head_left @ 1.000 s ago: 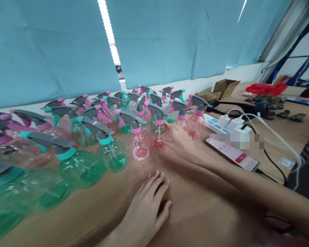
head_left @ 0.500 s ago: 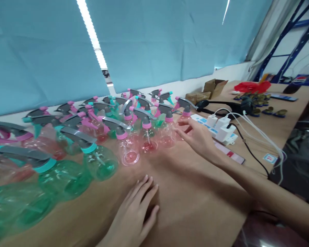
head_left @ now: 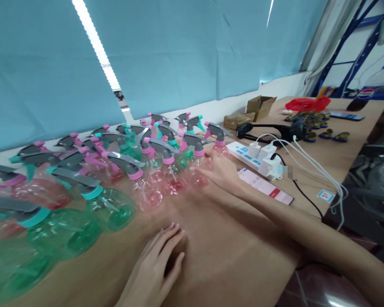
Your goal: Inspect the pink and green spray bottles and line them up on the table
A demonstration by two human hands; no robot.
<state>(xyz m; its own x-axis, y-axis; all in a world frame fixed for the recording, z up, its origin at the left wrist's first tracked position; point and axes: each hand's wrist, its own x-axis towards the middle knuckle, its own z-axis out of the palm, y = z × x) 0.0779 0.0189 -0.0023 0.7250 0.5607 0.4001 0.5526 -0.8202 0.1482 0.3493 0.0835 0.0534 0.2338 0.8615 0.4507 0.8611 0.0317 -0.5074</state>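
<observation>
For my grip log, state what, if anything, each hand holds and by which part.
The right hand is at the body of a pink spray bottle; whether it grips cannot be told. The left hand holds nothing.

Curtain: a flat, light-blue fabric sheet [head_left: 166, 55] with faint creases, spanning most of the background.
Light gap: a slanting strip of bright white light [head_left: 96, 42] with a jagged edge, cutting through the blue at left.
Second gap: a thin white sliver of light [head_left: 270, 13], high at right.
Wall: a low white band [head_left: 240, 99] along the curtain's lower edge.
Rack: a dark-blue metal frame [head_left: 338, 55] with slanting posts, at far right.
Table: a broad, light-brown surface [head_left: 224, 260] running toward the rack.
Below: a glossy, dark reddish-brown surface [head_left: 323, 285], floor or seat unclear.
</observation>
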